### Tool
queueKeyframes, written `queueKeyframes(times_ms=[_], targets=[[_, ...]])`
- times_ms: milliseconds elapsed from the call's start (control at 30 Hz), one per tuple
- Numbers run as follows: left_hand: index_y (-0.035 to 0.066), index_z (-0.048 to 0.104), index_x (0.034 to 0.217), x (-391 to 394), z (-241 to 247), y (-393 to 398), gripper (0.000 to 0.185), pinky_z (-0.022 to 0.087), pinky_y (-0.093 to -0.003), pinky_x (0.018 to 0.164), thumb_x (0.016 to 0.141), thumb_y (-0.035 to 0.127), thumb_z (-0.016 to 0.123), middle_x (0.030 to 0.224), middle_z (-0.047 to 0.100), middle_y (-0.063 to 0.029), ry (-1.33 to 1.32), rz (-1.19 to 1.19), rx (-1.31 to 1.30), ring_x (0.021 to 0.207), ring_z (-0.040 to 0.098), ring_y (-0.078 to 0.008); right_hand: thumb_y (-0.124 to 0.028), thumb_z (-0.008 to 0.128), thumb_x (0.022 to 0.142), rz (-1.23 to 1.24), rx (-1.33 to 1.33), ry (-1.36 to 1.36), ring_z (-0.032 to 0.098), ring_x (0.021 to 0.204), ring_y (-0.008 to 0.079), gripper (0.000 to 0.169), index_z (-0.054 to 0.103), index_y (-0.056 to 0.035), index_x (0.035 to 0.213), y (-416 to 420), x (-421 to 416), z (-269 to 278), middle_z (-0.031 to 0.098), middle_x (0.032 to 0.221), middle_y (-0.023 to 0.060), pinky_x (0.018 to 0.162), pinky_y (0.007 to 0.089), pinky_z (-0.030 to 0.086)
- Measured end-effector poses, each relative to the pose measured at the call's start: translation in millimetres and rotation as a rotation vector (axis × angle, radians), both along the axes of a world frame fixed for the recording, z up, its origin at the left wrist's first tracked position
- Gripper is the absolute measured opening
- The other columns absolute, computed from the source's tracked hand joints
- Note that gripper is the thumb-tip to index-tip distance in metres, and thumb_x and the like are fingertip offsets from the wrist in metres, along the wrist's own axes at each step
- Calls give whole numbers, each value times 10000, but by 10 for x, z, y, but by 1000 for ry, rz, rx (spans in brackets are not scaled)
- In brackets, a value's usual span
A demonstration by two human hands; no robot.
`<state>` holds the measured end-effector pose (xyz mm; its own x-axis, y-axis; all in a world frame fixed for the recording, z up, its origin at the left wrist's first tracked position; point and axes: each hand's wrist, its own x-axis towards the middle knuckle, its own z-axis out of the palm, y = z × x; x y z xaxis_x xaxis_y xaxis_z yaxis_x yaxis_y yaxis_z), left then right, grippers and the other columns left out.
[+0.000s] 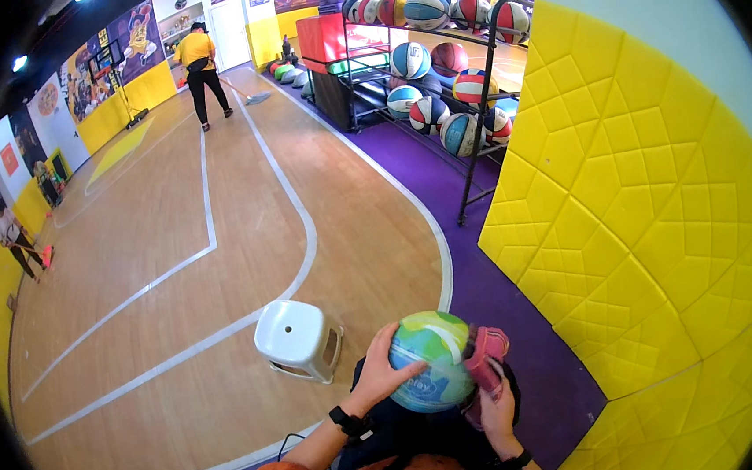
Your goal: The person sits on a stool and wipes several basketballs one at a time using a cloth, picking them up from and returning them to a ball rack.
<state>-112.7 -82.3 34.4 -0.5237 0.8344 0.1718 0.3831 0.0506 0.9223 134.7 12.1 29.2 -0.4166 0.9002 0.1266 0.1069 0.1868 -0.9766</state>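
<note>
A green and blue ball (430,380) with printed writing is held in front of my body, above my lap. My left hand (381,367) grips its left side, thumb across the front and fingers over the top. In my right hand (496,401) is a pinkish-red cloth (487,355), pressed against the ball's right side. Part of the cloth hangs below the ball, and some of it is blurred. Dark bands circle both wrists.
A white plastic stool (291,334) stands ahead to the left on the wood-look court floor (158,331). Basketballs fill a black metal rack (494,47) ahead right. Yellow padding (633,215) covers the right wall. Two people, one far ahead (202,70) and one far left (13,234), hold mops.
</note>
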Motion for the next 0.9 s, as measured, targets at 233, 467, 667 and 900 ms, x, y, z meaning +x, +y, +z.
queueKeyframes(times_ms=[233, 467, 667, 900], targets=[[-18, 441, 1483, 311, -43, -27, 1048, 347, -489, 1182, 686, 507, 874, 1523, 426, -289, 398, -46, 34, 1403, 424, -462, -83, 714, 889, 62, 610, -184, 546, 1338, 407, 505, 582, -7, 1370, -82, 39, 356, 598, 1408, 213, 1107, 492, 429], [29, 351, 1561, 791, -153, 53, 1142, 204, -510, 1252, 702, 556, 888, 1582, 396, -202, 309, -315, 120, 1498, 321, -387, -77, 734, 756, 354, 864, -436, 553, 1314, 404, 581, 611, -75, 1324, 409, -193, 427, 615, 1391, 174, 1118, 518, 418], [-102, 276, 1541, 504, -388, -97, 1302, 287, -472, 1226, 640, 583, 920, 1533, 384, -336, 152, -56, -218, 1474, 346, -431, -104, 644, 928, 84, 217, -342, 630, 1211, 366, 440, 588, -32, 1359, 839, 117, -364, 671, 1276, 194, 1026, 411, 489], [-106, 279, 1533, 436, -76, 5, 1299, 302, -448, 1219, 627, 555, 934, 1528, 398, -307, -70, -265, -80, 1455, 378, -414, -64, 626, 956, -148, 86, -210, 652, 1186, 293, 441, 565, -17, 1391, 368, 220, -115, 680, 1268, 171, 1022, 375, 481]])
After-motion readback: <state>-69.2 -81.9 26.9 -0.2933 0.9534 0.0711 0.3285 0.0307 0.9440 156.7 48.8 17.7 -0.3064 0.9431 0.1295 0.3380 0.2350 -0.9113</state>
